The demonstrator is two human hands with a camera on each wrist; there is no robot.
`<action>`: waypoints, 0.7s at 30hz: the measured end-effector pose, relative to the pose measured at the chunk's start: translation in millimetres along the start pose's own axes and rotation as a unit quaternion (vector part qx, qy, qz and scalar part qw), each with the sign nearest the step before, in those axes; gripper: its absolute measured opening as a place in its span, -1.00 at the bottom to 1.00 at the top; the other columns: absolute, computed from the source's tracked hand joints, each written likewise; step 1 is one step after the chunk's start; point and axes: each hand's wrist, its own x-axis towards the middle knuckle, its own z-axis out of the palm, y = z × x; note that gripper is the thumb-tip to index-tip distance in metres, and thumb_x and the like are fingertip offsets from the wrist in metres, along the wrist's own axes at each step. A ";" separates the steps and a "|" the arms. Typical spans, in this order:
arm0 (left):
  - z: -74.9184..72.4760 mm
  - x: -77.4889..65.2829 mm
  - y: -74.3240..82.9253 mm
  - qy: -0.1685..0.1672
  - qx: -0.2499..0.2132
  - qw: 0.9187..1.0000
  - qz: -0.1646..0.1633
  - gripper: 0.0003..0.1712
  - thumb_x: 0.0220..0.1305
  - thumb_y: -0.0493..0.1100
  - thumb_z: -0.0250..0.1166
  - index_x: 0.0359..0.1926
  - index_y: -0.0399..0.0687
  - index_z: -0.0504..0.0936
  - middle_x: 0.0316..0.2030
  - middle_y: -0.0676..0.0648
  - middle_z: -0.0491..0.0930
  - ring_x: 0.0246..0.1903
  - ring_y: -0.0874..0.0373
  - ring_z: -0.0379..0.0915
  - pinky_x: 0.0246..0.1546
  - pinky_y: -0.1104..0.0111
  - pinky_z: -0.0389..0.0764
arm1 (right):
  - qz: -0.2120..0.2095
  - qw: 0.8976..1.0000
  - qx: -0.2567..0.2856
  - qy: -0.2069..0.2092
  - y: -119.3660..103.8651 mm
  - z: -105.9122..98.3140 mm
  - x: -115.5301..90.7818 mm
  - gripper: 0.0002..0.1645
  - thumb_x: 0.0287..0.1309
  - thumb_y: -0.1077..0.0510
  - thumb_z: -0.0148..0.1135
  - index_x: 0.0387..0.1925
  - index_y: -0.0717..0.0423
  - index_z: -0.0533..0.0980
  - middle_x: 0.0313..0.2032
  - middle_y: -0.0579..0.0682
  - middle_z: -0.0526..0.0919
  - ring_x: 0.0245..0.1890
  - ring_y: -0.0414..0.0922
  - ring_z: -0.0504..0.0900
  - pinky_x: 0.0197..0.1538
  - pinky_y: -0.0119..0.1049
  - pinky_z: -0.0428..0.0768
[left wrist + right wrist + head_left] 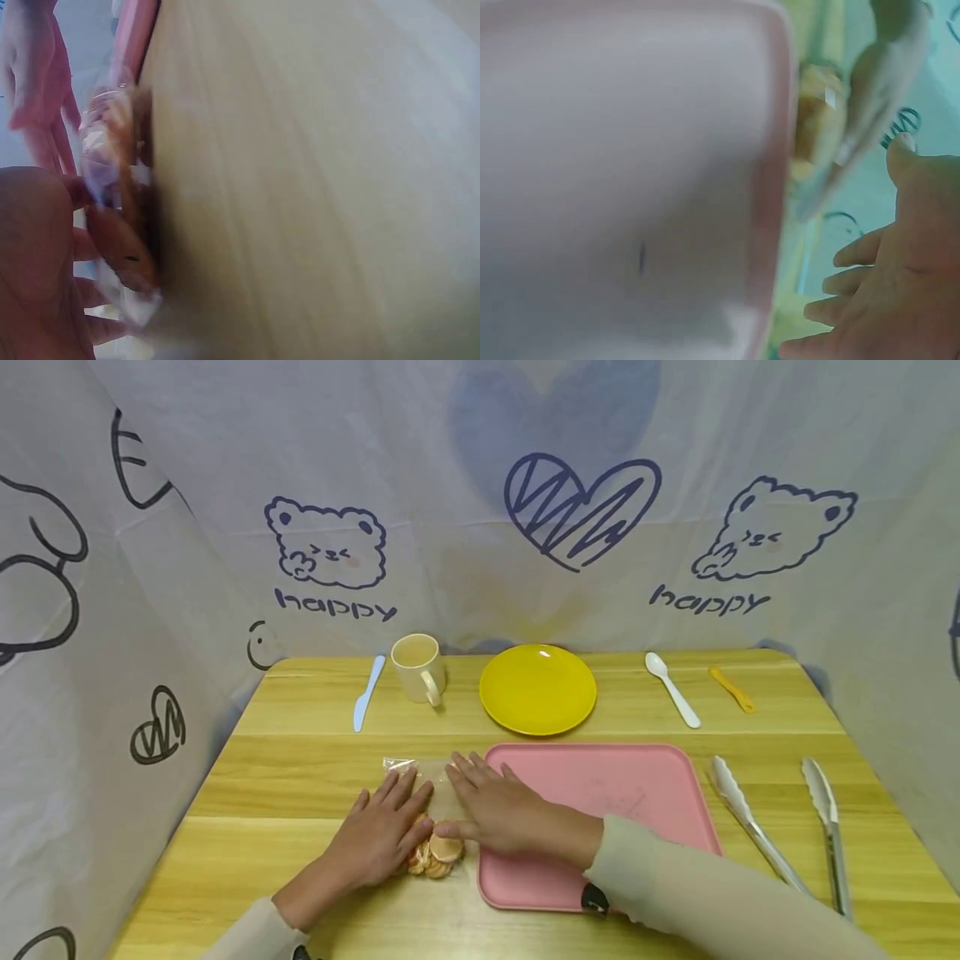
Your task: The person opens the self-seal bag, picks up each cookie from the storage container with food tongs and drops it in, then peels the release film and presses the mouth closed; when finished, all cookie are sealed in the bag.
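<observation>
A clear plastic bag (431, 770) with several round, flat, orange-tan biscuits (444, 847) at its near end lies on the table, left of the pink tray (600, 768). My left hand (378, 835) lies over the bag's left side, fingers spread and straight. In the left wrist view its fingers are right at the bag (120, 225). From the right, my right hand (498, 810) reaches across the tray, its straight fingers over the bag's right part and its thumb by the biscuits. The palm shows bare in the right wrist view.
Along the back stand a light blue knife (367, 695), a cream mug (417, 668), a yellow plate (537, 689), a white spoon (672, 691) and a small yellow-orange utensil (731, 689). Metal tongs (757, 831) lie spread right of the tray. Patterned cloth (465, 568) hangs behind.
</observation>
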 end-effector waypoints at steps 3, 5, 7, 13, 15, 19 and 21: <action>-2.7 2.2 0.3 0.002 0.010 1.000 0.002 -0.37 0.50 0.22 -0.06 0.42 0.04 0.34 0.47 -0.20 0.11 0.43 -0.25 0.01 0.22 -0.36 0.22 | 0.008 1.000 -0.001 0.021 8.8 -10.9 -15.1 0.10 0.27 -0.54 -0.20 0.54 0.09 -0.06 0.54 0.05 -0.19 0.53 0.07 -0.18 0.45 0.26 -0.04; -4.5 3.3 1.0 0.003 0.010 1.000 0.001 -0.38 0.48 0.22 -0.03 0.41 0.07 0.37 0.46 -0.20 0.13 0.42 -0.25 0.03 0.23 -0.33 0.23 | 0.017 0.999 -0.004 0.038 17.5 -16.1 -28.2 0.12 0.24 -0.55 -0.19 0.54 0.09 -0.06 0.54 0.03 -0.19 0.53 0.04 -0.19 0.44 0.27 -0.05; -6.0 4.0 2.0 0.004 0.004 1.000 0.000 -0.39 0.47 0.23 -0.01 0.40 0.10 0.38 0.46 -0.19 0.14 0.42 -0.26 0.04 0.24 -0.32 0.23 | 0.028 0.998 -0.008 0.058 27.9 -19.3 -43.2 0.13 0.23 -0.56 -0.19 0.54 0.08 -0.05 0.53 0.03 -0.18 0.53 0.03 -0.18 0.44 0.29 -0.06; -11.2 2.6 2.0 0.013 -0.009 1.000 -0.005 -0.36 0.42 0.25 0.06 0.40 0.11 0.39 0.46 -0.21 0.14 0.41 -0.29 0.04 0.25 -0.28 0.24 | 0.075 0.988 -0.025 0.130 66.3 -23.5 -93.2 0.04 0.25 -0.51 -0.09 0.54 -0.05 -0.02 0.54 0.00 -0.20 0.53 0.11 -0.23 0.38 0.42 -0.16; -14.0 2.1 0.4 0.022 -0.009 1.000 -0.012 -0.34 0.40 0.27 0.08 0.40 0.12 0.38 0.46 -0.21 0.14 0.41 -0.29 0.04 0.25 -0.28 0.24 | 0.098 0.982 -0.039 0.156 81.1 -24.2 -108.5 0.02 0.25 -0.50 -0.07 0.55 -0.13 -0.04 0.55 0.00 -0.21 0.52 0.14 -0.24 0.35 0.48 -0.18; -19.3 2.8 -7.2 0.043 -0.005 0.999 -0.031 -0.30 0.35 0.30 0.13 0.41 0.14 0.37 0.46 -0.21 0.12 0.41 -0.31 0.03 0.23 -0.34 0.22 | 0.150 0.967 -0.062 0.195 111.9 -25.4 -136.4 0.03 0.24 -0.49 -0.03 0.56 -0.21 -0.11 0.55 0.05 -0.22 0.51 0.23 -0.27 0.23 0.60 -0.21; -22.0 3.7 -12.7 0.050 -0.004 0.998 -0.043 -0.28 0.33 0.32 0.14 0.41 0.17 0.36 0.48 -0.20 0.09 0.41 -0.33 0.01 0.21 -0.38 0.19 | 0.177 0.960 -0.069 0.205 126.5 -26.0 -149.1 0.06 0.23 -0.49 -0.01 0.56 -0.22 -0.16 0.55 0.07 -0.25 0.50 0.25 -0.32 0.19 0.64 -0.26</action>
